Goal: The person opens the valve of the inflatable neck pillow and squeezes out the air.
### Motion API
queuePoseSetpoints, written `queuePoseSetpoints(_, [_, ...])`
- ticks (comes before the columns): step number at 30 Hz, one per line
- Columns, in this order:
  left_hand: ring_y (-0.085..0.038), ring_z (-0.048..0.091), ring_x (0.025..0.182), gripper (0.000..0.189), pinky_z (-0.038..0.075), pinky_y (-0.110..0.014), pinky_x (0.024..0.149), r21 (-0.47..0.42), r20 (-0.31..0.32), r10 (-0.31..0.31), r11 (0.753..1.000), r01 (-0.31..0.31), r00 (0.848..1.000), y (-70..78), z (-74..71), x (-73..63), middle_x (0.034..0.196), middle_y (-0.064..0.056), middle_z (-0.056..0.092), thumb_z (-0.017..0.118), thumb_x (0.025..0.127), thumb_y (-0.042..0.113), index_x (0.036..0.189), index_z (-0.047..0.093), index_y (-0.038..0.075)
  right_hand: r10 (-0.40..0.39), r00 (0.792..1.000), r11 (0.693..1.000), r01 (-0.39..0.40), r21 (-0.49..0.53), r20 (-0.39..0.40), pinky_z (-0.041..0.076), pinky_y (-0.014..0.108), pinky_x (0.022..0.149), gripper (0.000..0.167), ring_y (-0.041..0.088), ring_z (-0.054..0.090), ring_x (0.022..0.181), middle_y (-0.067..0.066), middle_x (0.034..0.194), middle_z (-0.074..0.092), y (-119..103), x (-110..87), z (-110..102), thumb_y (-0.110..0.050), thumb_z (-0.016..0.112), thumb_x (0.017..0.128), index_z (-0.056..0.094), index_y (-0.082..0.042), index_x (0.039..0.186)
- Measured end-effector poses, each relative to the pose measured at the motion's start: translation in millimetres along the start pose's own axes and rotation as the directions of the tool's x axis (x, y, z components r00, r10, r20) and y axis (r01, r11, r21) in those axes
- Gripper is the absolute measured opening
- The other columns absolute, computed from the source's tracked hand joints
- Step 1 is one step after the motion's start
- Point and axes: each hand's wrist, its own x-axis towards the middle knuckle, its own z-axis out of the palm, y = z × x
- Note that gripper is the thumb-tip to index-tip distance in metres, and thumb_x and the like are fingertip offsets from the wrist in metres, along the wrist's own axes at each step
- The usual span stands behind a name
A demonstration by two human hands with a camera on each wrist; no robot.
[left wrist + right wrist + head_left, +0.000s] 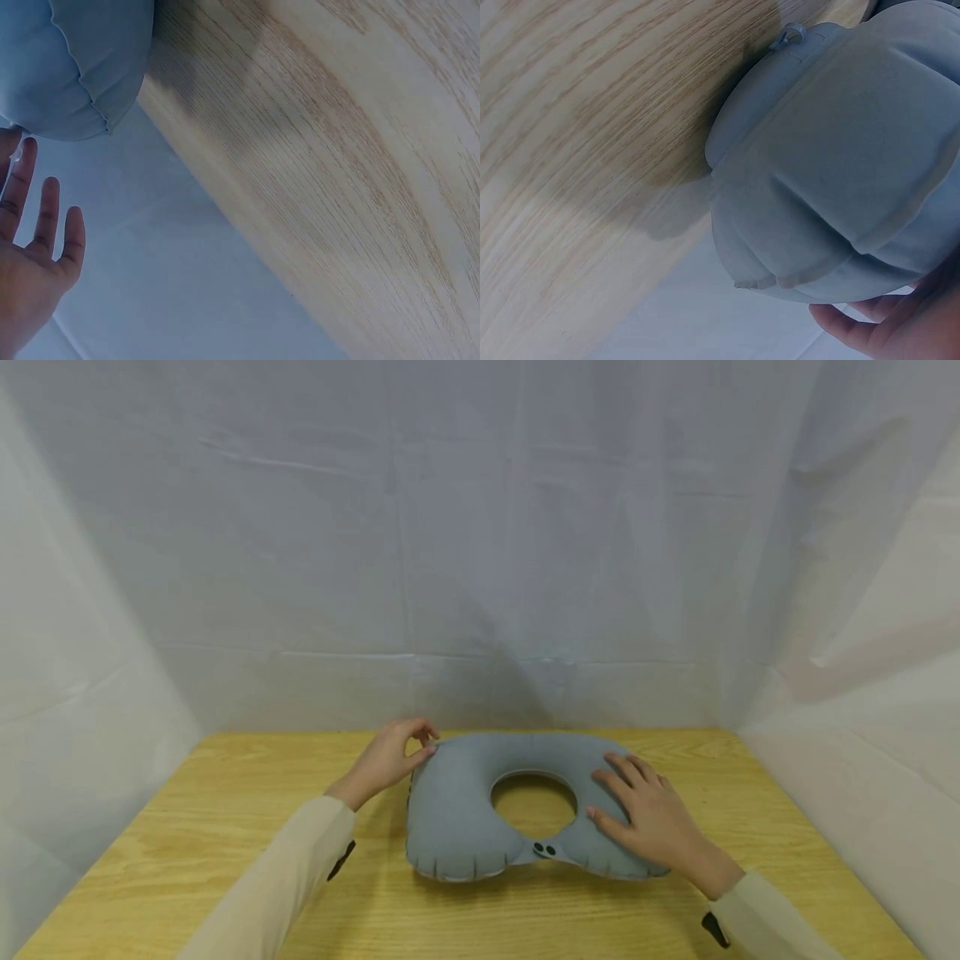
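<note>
An inflated grey-blue U-shaped neck pillow (457, 810) lies on the wooden table, its rounded ends toward me. A short strap with two dark snap buttons (545, 850) joins those ends. At the far left corner, my left hand (386, 760) pinches a small clear valve (16, 154) between thumb and index finger; the other fingers stand apart from the pillow. My right hand (648, 810) rests with spread fingers on top of the pillow's right side. Seen from the right wrist, a small loop (787, 35) sticks out from the pillow's edge.
The wooden table (247, 810) runs under the pillow and out to both sides. White sheeting hangs as a back wall (465, 543) behind the table, with more sheeting at the left (67, 710) and right (870, 727).
</note>
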Motion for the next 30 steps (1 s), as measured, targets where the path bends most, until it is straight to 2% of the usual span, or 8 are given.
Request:
queuePoseSetpoints(11, [-0.018, 0.057, 0.085, 0.013, 0.046, -0.038, 0.079, -0.038, -0.005, -0.05, 0.998, 0.05, 0.999, -2.7, -0.8, -0.8, 0.085, -0.001, 0.061, 0.067, 0.084, 0.02, 0.087, 0.057, 0.011, 0.003, 1.0, 1.0, -0.003, -0.002, 0.022, 0.041, 0.06, 0.083, 0.05, 0.041, 0.039, 0.123, 0.015, 0.136, 0.044, 0.7, -0.1, 0.0, -0.047, 0.055, 0.087, 0.054, -0.014, 0.124])
queuePoseSetpoints(15, [-0.019, 0.058, 0.086, 0.015, 0.046, -0.038, 0.079, -0.04, 0.001, -0.032, 0.999, 0.032, 0.999, -2.7, 0.6, -1.0, 0.086, -0.002, 0.061, 0.067, 0.084, 0.019, 0.09, 0.058, 0.008, 0.006, 0.999, 1.0, -0.006, -0.01, 0.032, 0.041, 0.06, 0.084, 0.051, 0.04, 0.039, 0.123, 0.015, 0.136, 0.043, 1.6, -1.5, 2.1, -0.048, 0.054, 0.087, 0.054, -0.014, 0.125])
queuePoseSetpoints(23, [-0.021, 0.059, 0.088, 0.016, 0.046, -0.041, 0.083, -0.084, 0.022, -0.03, 0.996, 0.032, 0.999, -0.5, 2.4, -3.7, 0.088, -0.002, 0.062, 0.065, 0.085, 0.016, 0.099, 0.058, 0.01, -0.002, 1.0, 1.0, 0.003, -0.027, 0.025, 0.042, 0.059, 0.083, 0.051, 0.04, 0.041, 0.122, 0.014, 0.136, 0.044, 2.8, -3.2, 5.4, -0.048, 0.056, 0.086, 0.055, -0.015, 0.124])
queuePoseSetpoints(30, [-0.025, 0.057, 0.097, 0.029, 0.045, -0.046, 0.086, -0.099, 0.029, -0.057, 0.993, 0.06, 0.998, -1.9, 5.8, -8.4, 0.096, -0.004, 0.062, 0.064, 0.086, 0.026, 0.109, 0.057, 0.011, 0.004, 0.999, 1.0, -0.003, -0.031, 0.036, 0.041, 0.058, 0.084, 0.052, 0.039, 0.041, 0.122, 0.014, 0.136, 0.044, 2.4, -4.1, 7.3, -0.049, 0.054, 0.086, 0.053, -0.015, 0.126])
